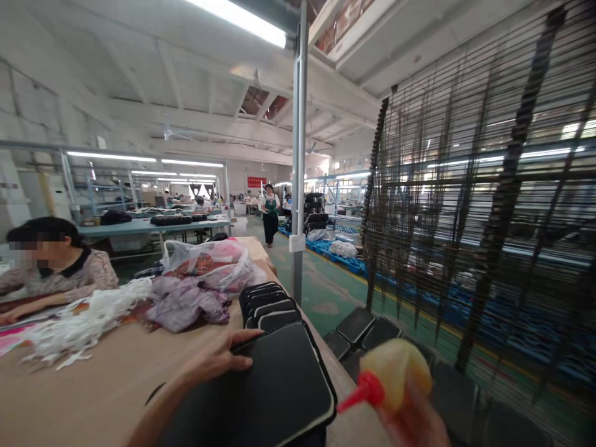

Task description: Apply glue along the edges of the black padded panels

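My left hand [218,357] lies on the top left corner of a flat black panel [279,388] on the brown table, thumb stretched along its upper edge and fingers pressing it down. At the lower right, my right hand [414,422] grips a soft yellow squeeze bottle [398,372] with a red nozzle pointing left toward the panel's right edge. Behind the panel, a row of similar black panels [267,304] stands stacked on edge.
The table [93,385] carries white strips [79,326], purple cloth [186,304] and a plastic bag of fabric [212,261]. A person sits at the far left [56,264]. Another person stands in the aisle [270,214]. A slatted drying rack [488,217] holding black panels fills the right.
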A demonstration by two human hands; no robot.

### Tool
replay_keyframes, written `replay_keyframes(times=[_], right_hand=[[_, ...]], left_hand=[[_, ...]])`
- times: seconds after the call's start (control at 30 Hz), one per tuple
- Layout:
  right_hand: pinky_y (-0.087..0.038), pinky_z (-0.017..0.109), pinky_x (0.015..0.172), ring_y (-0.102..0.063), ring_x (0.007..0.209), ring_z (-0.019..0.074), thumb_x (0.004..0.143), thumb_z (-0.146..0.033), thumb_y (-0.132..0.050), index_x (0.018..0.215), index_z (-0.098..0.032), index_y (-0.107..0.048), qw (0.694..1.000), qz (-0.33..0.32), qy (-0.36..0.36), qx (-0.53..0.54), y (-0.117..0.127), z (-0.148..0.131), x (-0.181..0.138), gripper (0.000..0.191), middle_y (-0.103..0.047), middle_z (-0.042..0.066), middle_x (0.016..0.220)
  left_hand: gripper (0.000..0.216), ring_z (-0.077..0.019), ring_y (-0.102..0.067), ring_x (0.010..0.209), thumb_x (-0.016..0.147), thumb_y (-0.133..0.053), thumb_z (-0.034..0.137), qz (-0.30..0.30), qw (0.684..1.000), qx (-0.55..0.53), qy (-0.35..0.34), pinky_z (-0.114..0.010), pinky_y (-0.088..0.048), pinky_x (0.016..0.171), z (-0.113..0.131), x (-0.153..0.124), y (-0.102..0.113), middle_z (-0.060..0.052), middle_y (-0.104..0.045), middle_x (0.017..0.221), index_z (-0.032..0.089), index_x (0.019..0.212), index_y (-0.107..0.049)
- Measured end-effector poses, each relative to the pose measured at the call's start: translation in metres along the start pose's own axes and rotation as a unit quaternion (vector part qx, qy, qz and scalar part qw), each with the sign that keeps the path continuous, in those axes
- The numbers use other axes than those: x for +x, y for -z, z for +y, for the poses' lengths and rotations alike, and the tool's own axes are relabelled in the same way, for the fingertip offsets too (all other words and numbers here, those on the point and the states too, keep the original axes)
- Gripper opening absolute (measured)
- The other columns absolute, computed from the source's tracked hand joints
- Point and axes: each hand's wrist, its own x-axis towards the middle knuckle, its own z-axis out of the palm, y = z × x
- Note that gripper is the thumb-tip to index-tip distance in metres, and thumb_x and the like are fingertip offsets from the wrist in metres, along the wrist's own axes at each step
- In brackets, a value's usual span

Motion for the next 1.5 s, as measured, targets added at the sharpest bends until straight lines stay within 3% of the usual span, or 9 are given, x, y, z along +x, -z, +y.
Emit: replay_keyframes(times=[0.1,0.23,0.37,0.77,0.97,1.3,1.37,1.5], right_hand=[[-0.053,0.036,0.08,-0.064,0.09,0.0241,0.074,-0.044,-0.073,0.107,-0.021,-0.066,0.966,0.132,-0.034,0.219,0.002,-0.027,0.025,0.041,-0.069,0.007,0.097],[-0.054,0.031,0.077,-0.064,0.085,0.0212,0.067,-0.034,-0.08,0.106,-0.025,-0.066,0.974,0.097,0.013,0.202,-0.002,-0.054,0.047,0.042,-0.069,0.004,0.093],[-0.054,0.025,0.071,-0.064,0.074,0.0176,0.059,-0.03,-0.086,0.096,-0.027,-0.07,0.983,0.064,0.022,0.173,0.0,-0.059,0.047,0.041,-0.069,0.001,0.082],[-0.053,0.023,0.071,-0.062,0.077,0.0167,0.056,-0.027,-0.087,0.099,-0.027,-0.069,0.987,0.016,0.0,0.158,0.014,-0.057,0.036,0.047,-0.069,0.001,0.087],[-0.054,0.026,0.07,-0.064,0.076,0.0185,0.058,-0.026,-0.085,0.094,-0.027,-0.07,0.987,-0.006,0.008,0.162,0.019,-0.054,0.031,0.039,-0.069,0.002,0.084],[-0.047,0.051,0.089,-0.062,0.097,0.0339,0.065,-0.036,-0.08,0.122,-0.03,-0.055,0.981,-0.104,-0.035,0.157,0.016,-0.062,0.021,0.062,-0.067,0.007,0.104],[-0.046,0.053,0.09,-0.062,0.098,0.0356,0.066,-0.037,-0.079,0.121,-0.029,-0.056,0.979,-0.129,-0.042,0.149,0.017,-0.063,0.021,0.061,-0.067,0.008,0.104],[-0.046,0.053,0.091,-0.061,0.1,0.0358,0.065,-0.039,-0.079,0.12,-0.028,-0.057,0.983,-0.114,-0.038,0.137,0.022,-0.06,0.021,0.06,-0.068,0.008,0.104]], left_hand=[[0.054,-0.0303,-0.057,0.111,0.069,-0.068,0.028,-0.061,0.998,-0.021,0.021,-0.034,-0.045,0.092,0.011,-0.01,-0.001,-0.001,-0.065,0.118,0.026,0.123,-0.061],[0.058,-0.0294,-0.058,0.108,0.069,-0.069,0.03,-0.147,0.989,-0.009,0.028,-0.033,-0.045,0.092,0.028,-0.021,-0.004,0.001,-0.066,0.117,0.025,0.126,-0.058],[0.057,-0.0281,-0.057,0.11,0.071,-0.068,0.033,-0.205,0.979,-0.01,0.022,-0.033,-0.044,0.093,0.041,-0.029,-0.007,0.002,-0.064,0.12,0.026,0.126,-0.057],[0.058,-0.0291,-0.054,0.115,0.069,-0.07,0.031,-0.217,0.975,0.007,0.048,-0.032,-0.041,0.096,0.05,-0.032,-0.011,0.004,-0.063,0.121,0.027,0.125,-0.058],[0.057,-0.03,-0.052,0.117,0.068,-0.07,0.032,-0.22,0.974,-0.003,0.06,-0.034,-0.04,0.098,0.049,-0.031,-0.011,0.005,-0.064,0.121,0.028,0.124,-0.059],[0.059,-0.0307,-0.054,0.115,0.065,-0.071,0.035,-0.218,0.973,-0.026,0.075,-0.035,-0.04,0.098,0.041,-0.029,-0.011,0.003,-0.065,0.119,0.026,0.123,-0.06],[0.059,-0.0299,-0.054,0.115,0.066,-0.071,0.034,-0.225,0.971,-0.036,0.074,-0.034,-0.04,0.098,0.04,-0.029,-0.012,0.002,-0.065,0.119,0.026,0.124,-0.059],[0.058,-0.0269,-0.054,0.114,0.068,-0.07,0.031,-0.236,0.968,-0.051,0.063,-0.03,-0.04,0.096,0.032,-0.025,-0.01,0.003,-0.064,0.121,0.027,0.124,-0.059]])
